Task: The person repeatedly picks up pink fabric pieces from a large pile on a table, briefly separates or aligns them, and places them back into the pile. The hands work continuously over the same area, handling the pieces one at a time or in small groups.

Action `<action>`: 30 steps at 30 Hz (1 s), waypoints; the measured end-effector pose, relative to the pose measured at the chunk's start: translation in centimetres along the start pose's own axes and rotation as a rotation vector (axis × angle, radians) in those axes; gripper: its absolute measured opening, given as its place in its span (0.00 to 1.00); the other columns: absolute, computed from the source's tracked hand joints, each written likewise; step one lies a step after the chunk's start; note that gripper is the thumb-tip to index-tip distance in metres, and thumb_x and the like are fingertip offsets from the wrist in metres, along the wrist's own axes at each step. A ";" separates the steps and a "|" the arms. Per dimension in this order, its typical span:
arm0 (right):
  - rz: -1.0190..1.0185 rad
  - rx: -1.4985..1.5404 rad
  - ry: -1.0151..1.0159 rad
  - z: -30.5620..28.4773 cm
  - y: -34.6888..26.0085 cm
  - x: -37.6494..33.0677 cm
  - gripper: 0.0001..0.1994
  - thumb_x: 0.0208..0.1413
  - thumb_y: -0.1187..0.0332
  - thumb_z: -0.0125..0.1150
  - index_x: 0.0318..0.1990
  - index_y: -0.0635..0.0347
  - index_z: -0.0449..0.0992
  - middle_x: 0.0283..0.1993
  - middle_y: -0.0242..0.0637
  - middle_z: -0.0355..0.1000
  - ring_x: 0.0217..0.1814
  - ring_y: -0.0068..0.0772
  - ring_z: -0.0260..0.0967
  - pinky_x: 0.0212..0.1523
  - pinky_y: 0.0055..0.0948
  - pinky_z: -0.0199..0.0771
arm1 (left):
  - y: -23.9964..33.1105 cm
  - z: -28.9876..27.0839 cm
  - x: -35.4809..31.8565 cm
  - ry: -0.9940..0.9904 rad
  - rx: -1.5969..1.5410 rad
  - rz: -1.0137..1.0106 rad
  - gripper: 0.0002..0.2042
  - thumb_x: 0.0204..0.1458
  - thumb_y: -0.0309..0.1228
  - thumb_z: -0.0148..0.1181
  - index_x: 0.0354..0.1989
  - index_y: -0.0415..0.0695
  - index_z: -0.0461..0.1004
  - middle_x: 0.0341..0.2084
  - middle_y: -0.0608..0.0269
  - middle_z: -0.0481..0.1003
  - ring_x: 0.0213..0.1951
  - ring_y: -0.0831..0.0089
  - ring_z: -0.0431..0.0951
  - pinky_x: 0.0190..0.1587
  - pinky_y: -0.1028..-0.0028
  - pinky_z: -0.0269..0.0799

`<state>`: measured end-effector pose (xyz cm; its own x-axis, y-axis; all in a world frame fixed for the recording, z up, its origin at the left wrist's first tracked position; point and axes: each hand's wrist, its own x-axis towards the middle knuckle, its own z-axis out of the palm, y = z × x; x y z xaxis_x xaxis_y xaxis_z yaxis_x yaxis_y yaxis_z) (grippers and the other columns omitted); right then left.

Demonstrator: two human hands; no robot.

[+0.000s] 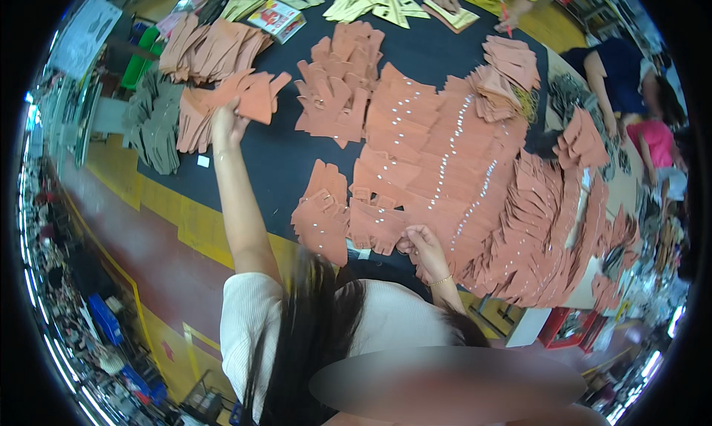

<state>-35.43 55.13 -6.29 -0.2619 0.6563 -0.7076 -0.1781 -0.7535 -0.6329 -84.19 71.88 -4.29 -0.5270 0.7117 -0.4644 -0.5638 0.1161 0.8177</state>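
Tabletop (285, 159), orange pieces (256, 100) in left grip (229, 126)

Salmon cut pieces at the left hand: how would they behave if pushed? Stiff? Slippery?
The salmon cut pieces probably shift separately: they lie loosely fanned, no binding visible. Each is likely light, looking thin and flat. Probably flexible yet not limp, as one by the left hand juts out fairly flat.

On the dark flat worktop (271, 159), overlapping rows of flat salmon pieces (445, 152) lie centre and right. Fanned salmon piles (211, 49) lie at left, a grey-green layered stack (154, 122) farther left; pale-yellow angular pieces (348, 2) lie along the far edge.
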 end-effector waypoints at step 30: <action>0.073 -0.140 0.191 1.6 -3.4 2.2 0.09 0.60 0.65 0.53 0.43 0.59 0.70 0.34 0.29 0.69 0.30 0.17 0.66 0.31 0.18 0.67 | -12.5 2.8 27.0 0.004 0.882 -0.115 0.30 0.51 0.53 0.55 0.50 0.37 0.70 0.40 0.55 0.73 0.28 0.68 0.78 0.25 0.73 0.75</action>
<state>-36.94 59.04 -5.16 -0.0827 0.6058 -0.7913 -0.0288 -0.7952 -0.6057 -89.60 91.59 -26.15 -0.5008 0.6605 -0.5594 0.0807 0.6792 0.7295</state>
